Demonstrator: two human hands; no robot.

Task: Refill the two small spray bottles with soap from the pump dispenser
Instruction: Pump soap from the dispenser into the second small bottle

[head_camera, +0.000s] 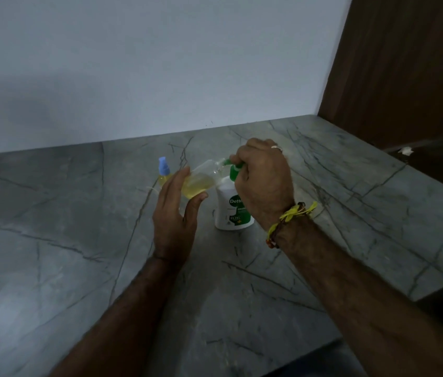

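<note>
Nearest the camera, two bare forearms were extended over a grey, dark-veined stone countertop (79,240), the right one banded at the wrist by a knotted yellow and brown thread bracelet (288,217). The left hand (178,210) was held with its fingers nearly straight and close together, and a small clear plastic spray bottle without its cap (201,179) was cradled between those fingers and the thumb, which was pressed under its base. The bottle was tilted, neck up and to the right, and was partly filled with pale yellow liquid. Just beside it, a white pump dispenser with a green label and green pump head (232,210) was stood upright on the counter. The right hand (264,180) was curled over the pump head, and the green nozzle was brought to the mouth of the tilted bottle; whether the pump was pressed down could not be told, the fingertips being hidden. Farther back, to the left, a second small spray bottle with a blue cap (164,171) was stood upright, partly hidden by the left fingers. Behind, a pale wall (160,63) and a dark wooden panel (405,63) were seen.
</note>
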